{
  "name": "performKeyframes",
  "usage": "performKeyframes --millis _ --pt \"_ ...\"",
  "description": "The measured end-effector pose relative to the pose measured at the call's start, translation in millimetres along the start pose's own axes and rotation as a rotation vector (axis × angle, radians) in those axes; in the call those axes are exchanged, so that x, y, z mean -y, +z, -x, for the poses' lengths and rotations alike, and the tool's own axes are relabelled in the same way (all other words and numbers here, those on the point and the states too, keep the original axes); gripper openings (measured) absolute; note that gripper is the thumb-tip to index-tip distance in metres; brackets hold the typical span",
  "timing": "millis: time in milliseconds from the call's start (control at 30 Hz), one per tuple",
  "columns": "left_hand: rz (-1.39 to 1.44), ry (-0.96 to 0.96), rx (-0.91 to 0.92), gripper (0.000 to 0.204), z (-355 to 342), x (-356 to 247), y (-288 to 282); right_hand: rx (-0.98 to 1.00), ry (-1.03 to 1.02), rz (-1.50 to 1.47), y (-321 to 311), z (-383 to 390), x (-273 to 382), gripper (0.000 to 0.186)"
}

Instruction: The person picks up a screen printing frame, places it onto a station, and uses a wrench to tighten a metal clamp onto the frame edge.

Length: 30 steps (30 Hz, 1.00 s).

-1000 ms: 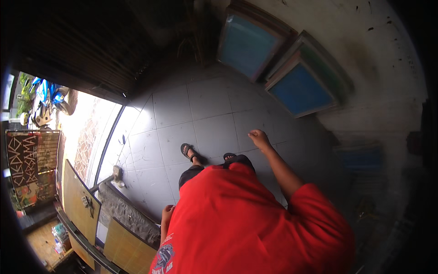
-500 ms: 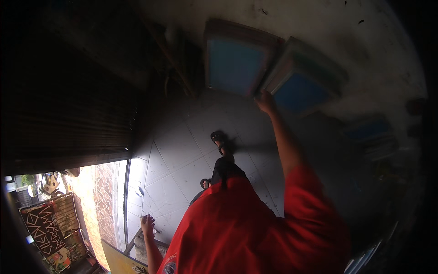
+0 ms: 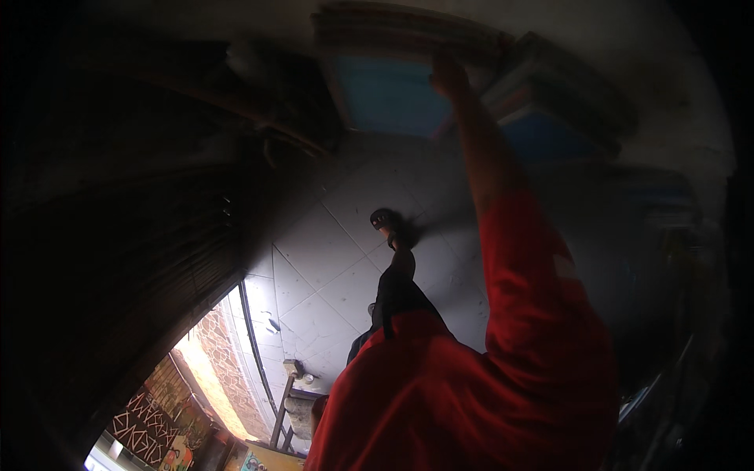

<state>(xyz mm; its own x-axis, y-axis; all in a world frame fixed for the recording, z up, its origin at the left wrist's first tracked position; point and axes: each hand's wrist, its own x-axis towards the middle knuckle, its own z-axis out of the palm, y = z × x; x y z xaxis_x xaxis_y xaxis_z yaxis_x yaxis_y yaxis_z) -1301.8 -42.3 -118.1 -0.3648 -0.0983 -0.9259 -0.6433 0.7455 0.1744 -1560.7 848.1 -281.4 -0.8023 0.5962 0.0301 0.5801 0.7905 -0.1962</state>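
Fingers of the right hand [image 3: 449, 74] curl over the top edge of a blue framed panel [image 3: 393, 94] leaning against the wall; whether they have clamped is lost to blur. Second blue panel [image 3: 550, 133] leans just beside it. Left hand [image 3: 318, 408] low by the hip, fingers unreadable. Judged step: taking hold. Next move calls for a firm grip before tilting it clear.

I am viewing from the head camera, looking steeply down over the red shirt [image 3: 471, 392] at the tiled floor [image 3: 330, 259].
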Motion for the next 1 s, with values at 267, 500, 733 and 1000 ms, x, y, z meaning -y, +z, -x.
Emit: performKeyframes --millis 267,500,733,1000 --pt "0.084 -0.052 -0.062 0.027 13.4 -58.5 -15.8 -0.035 -0.025 0.168 -2.5 26.9 1.0 0.068" --pt "0.136 -0.004 -0.077 0.027 4.5 -100.9 -8.4 0.531 -0.082 0.003 9.3 51.8 -4.1 0.049" --pt "-0.184 0.478 -0.218 0.045 -23.0 -199.0 23.0 0.646 -0.22 -0.32 -20.1 185.3 115.8 0.05" --pt "-0.133 0.976 0.16 0.103 24.0 -305.0 130.1 0.856 0.006 -1.133 -170.3 248.4 312.5 0.046"
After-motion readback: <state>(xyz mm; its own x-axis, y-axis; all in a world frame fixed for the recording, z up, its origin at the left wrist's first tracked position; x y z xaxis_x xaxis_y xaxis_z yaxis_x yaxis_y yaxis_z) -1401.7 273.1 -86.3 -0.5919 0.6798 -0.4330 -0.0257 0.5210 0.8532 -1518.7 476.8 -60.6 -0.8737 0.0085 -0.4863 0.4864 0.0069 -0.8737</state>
